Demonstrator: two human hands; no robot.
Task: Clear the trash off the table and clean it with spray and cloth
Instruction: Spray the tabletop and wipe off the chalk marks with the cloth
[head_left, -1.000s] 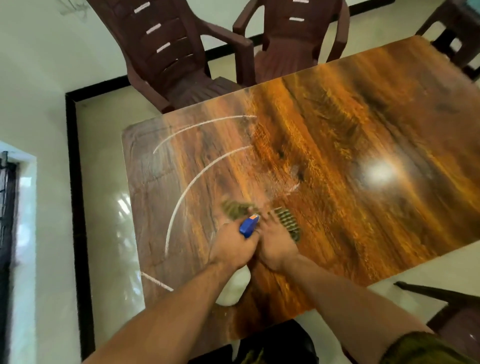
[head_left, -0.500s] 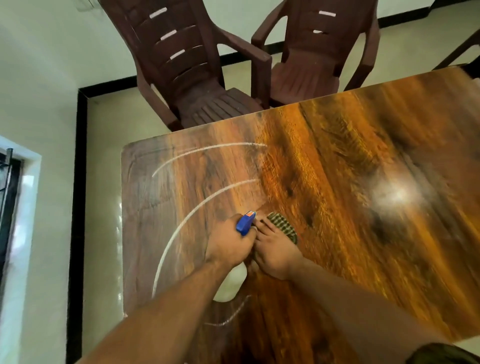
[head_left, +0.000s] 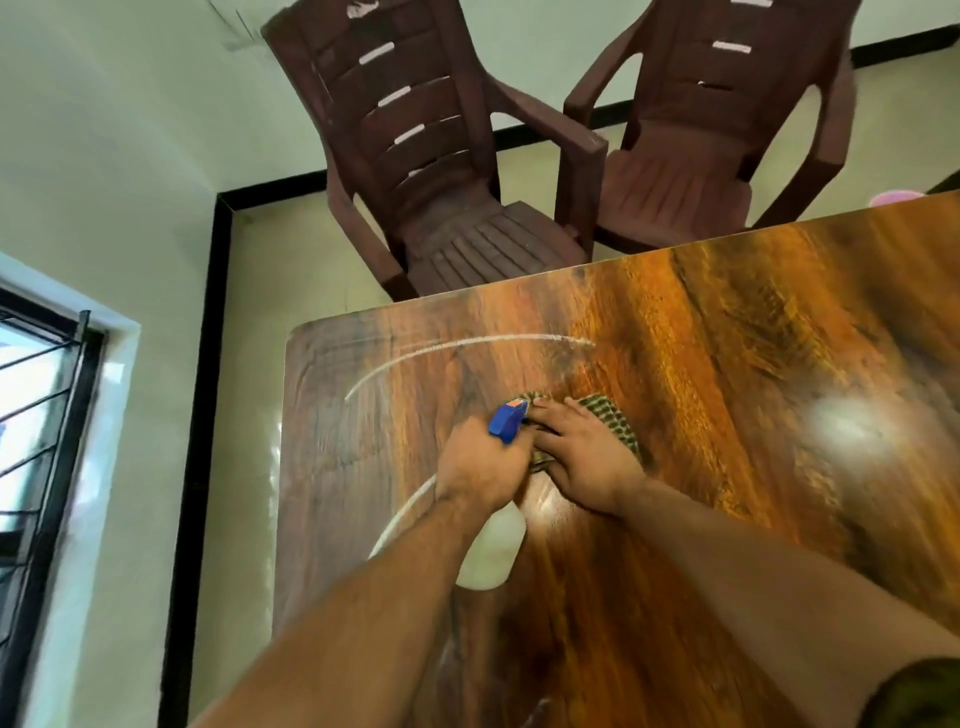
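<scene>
**Wooden table (head_left: 727, 415): spray bottle (head_left: 491, 551) and cloth (head_left: 610, 415) side by side**

Glossy wood grain fills the lower right; two brown plastic chairs (head_left: 441, 182) stand at the far edge, and a barred window (head_left: 41, 415) sits at left. The left hand (head_left: 480, 462) grips the spray bottle, its white body below the wrist and its blue nozzle (head_left: 508, 418) pointing forward; the right hand (head_left: 582, 457), close beside it, lies with straight fingers on the green checked cloth, flat on the table; curved white streaks (head_left: 467, 345) cross the wood nearby.
</scene>
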